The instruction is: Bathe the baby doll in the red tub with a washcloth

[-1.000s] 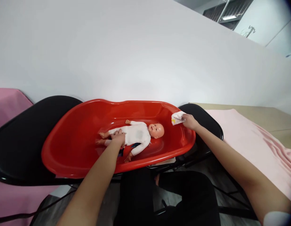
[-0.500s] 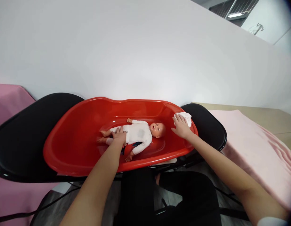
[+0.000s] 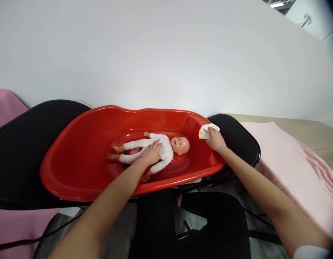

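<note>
A baby doll [image 3: 166, 153] with a white cloth body lies on its back in a red baby bathtub [image 3: 80, 169], head to the right and feet to the left. My left hand [image 3: 152, 152] rests flat on the doll's torso, its fingers stretched out. At the tub's right end, my right hand [image 3: 216, 139] has its fingers closed round a crumpled white cloth [image 3: 205, 131] with a yellow mark on it. The cloth is by the tub's rim. Part of the doll's belly is hidden under my left hand.
Black chair seats [image 3: 34, 144] support the tub on the left and right [image 3: 236, 140]. A white wall [image 3: 155, 54] stands right behind it. Pink fabric [image 3: 285, 154] covers a surface on the right, and more pink fabric [image 3: 7, 108] is on the left. My legs are below the tub.
My left hand has moved right, from the doll's legs up onto its torso. My right hand has gripped the white cloth and turned it, so the yellow mark shows.
</note>
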{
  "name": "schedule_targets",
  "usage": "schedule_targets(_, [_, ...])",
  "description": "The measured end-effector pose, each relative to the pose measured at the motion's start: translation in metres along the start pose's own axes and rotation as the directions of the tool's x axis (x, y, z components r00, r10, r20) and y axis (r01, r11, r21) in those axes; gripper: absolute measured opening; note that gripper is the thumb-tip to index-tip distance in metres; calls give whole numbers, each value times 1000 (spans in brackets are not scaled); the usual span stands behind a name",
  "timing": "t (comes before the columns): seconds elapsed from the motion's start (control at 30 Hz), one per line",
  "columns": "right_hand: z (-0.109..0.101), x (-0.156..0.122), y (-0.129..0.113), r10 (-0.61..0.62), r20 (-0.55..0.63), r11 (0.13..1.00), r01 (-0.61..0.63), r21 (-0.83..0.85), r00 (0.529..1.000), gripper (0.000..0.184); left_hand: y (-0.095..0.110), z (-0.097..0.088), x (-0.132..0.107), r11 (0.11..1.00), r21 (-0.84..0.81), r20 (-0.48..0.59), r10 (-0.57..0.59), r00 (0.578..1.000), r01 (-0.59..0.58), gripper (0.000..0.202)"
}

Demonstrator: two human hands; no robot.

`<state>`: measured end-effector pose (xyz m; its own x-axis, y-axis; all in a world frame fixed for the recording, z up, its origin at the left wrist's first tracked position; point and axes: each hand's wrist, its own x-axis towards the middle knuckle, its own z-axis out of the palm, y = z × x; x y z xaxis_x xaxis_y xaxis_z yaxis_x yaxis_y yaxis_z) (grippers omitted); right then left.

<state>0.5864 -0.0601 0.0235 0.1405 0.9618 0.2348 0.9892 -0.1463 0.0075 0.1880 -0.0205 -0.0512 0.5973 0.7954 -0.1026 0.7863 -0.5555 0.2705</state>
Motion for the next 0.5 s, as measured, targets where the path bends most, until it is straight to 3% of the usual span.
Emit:
schedule_targets(0.2, [8,-2,-5,22,-93,1000,-22,-4,995,70,21,21,5,974,133,94,171,981,-182,94])
schedule_targets(0.3, [5,-3,-9,45,-45,999,-46,-23,998,72,26,30,9,937,241,125,228,966,-253,95])
schedule_targets(0.5, [1,-5,-16,54,-25,998,-55,-20,998,71,32,34,11,910,304,82,269,960,-281,85])
